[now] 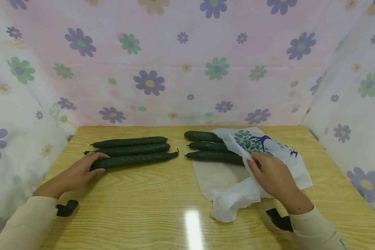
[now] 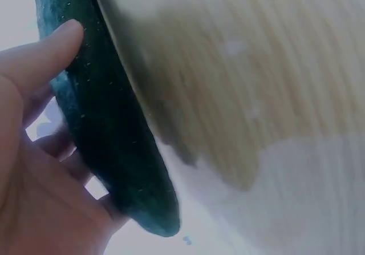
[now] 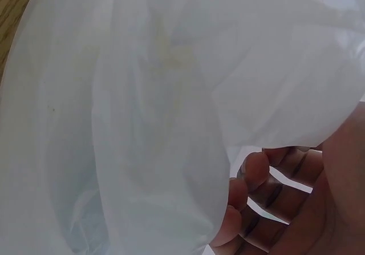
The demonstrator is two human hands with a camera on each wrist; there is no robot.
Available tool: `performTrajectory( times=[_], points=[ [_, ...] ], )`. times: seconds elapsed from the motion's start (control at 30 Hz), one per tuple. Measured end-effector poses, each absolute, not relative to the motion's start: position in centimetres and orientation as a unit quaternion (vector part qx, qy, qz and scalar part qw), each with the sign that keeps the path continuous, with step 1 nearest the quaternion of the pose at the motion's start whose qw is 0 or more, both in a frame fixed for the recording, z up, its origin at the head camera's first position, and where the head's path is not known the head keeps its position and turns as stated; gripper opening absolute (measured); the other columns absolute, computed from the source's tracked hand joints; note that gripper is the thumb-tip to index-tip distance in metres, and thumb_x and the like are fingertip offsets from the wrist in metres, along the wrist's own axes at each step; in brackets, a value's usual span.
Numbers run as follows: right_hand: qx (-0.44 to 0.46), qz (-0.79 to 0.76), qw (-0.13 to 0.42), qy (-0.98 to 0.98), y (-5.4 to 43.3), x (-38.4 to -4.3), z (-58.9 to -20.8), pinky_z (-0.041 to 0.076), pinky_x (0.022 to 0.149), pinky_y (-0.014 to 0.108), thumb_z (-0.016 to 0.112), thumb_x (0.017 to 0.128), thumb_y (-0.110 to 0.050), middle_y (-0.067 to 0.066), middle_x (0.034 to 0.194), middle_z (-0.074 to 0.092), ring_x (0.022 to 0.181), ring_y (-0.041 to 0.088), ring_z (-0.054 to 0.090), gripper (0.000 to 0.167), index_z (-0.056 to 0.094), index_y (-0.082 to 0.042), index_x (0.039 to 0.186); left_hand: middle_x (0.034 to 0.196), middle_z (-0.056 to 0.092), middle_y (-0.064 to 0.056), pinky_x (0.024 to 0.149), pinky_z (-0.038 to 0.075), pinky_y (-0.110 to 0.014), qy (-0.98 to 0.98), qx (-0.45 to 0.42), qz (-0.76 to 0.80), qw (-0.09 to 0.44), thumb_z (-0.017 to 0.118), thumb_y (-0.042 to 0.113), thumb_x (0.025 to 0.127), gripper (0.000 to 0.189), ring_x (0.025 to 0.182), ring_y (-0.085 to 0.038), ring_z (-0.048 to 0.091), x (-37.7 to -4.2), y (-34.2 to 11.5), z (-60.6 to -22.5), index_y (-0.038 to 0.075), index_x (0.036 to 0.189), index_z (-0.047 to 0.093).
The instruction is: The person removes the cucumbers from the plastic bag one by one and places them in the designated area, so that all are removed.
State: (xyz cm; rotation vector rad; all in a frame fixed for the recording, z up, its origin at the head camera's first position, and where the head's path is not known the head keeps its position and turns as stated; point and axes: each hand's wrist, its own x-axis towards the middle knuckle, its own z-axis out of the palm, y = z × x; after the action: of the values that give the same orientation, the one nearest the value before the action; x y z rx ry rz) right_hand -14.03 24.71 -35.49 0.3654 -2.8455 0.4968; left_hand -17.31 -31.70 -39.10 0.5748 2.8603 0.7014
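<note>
On the left of the table lie three long dark green cucumbers side by side. My left hand [image 1: 80, 171] grips the left end of the nearest cucumber [image 1: 137, 160], thumb on the near side; the left wrist view shows the thumb and fingers around this cucumber [image 2: 114, 118]. Three more cucumbers, the nearest of them [image 1: 212, 157] included, stick out of a white plastic bag [image 1: 281, 152] with a tree print. My right hand [image 1: 273, 175] pinches the edge of the bag's mouth. In the right wrist view the white bag [image 3: 159, 112] hides part of the fingers.
The wooden table [image 1: 128, 208] carries everything, with a flower-patterned cloth [image 1: 181, 69] hanging behind it and at both sides. A crumpled bag handle [image 1: 229, 205] lies toward the front. The middle cucumber [image 1: 137, 150] and far cucumber [image 1: 131, 142] lie just behind the gripped one.
</note>
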Motion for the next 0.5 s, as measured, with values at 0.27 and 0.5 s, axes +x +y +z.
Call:
performTrajectory(
  times=[0.27,0.5],
  points=[
    [0.124,0.172,0.115,-0.97,24.63,-14.08,-35.32,0.03,0.052,0.026,0.058,0.102,-0.019,-0.001,0.062,0.039,0.055,0.012,0.038,0.032,0.05,-0.014,0.071,0.137,0.05,-0.027,0.095,0.044,-0.064,0.959,0.161,0.225,0.068,0.067,0.019,0.098,0.045,0.125,-0.048,0.049,-17.49,-32.57,-39.36,0.002,0.137,0.051],
    [0.116,0.17,0.103,-0.973,24.74,-13.94,-35.1,0.03,0.053,0.027,0.058,0.102,-0.02,-0.001,0.063,0.042,0.057,0.013,0.04,0.029,0.053,-0.014,0.074,0.127,0.051,-0.027,0.086,0.048,-0.06,0.972,0.15,0.178,0.03,0.069,0.024,0.096,0.042,0.112,-0.044,0.056,-17.66,-32.22,-39.41,0.002,0.13,0.056]
  ],
)
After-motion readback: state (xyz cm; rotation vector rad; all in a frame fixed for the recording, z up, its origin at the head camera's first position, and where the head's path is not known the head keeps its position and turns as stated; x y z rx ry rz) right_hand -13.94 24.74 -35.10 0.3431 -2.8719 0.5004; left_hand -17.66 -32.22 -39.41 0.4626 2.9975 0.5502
